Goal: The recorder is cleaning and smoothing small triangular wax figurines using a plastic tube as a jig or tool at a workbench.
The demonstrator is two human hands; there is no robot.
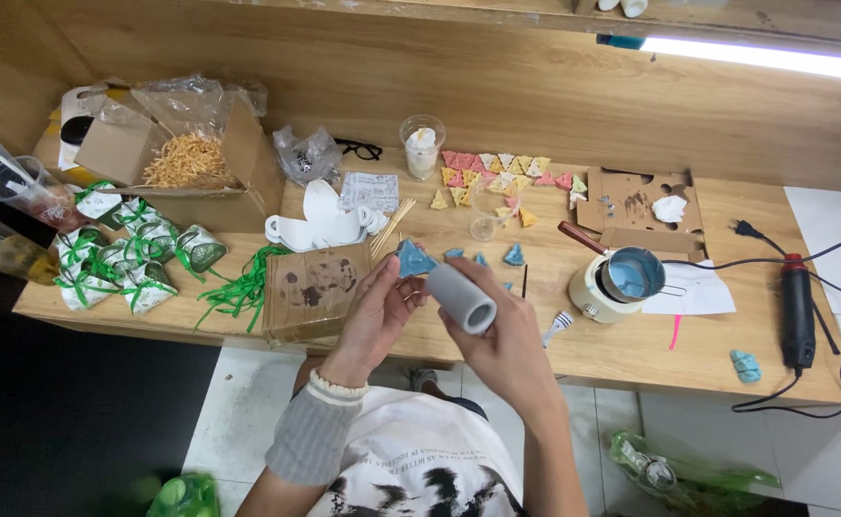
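The right hand (pixel 508 347) has its grip closed round a grey tube (pixel 460 298), held above the worktop (pixel 631 354) edge. Tube long axis runs up-left, toward the blue triangular piece (pixel 414 258) pinched by the left hand (pixel 374 314), just beside the tube's far end.

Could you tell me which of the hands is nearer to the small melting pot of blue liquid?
Right. The right hand, holding a grey tube, is closer to the pot; the left hand is farther away.

Wooden workbench (pixel 631 359), wood-panelled wall (pixel 497 86), strip light (pixel 765 57), tiled floor (pixel 238 402)
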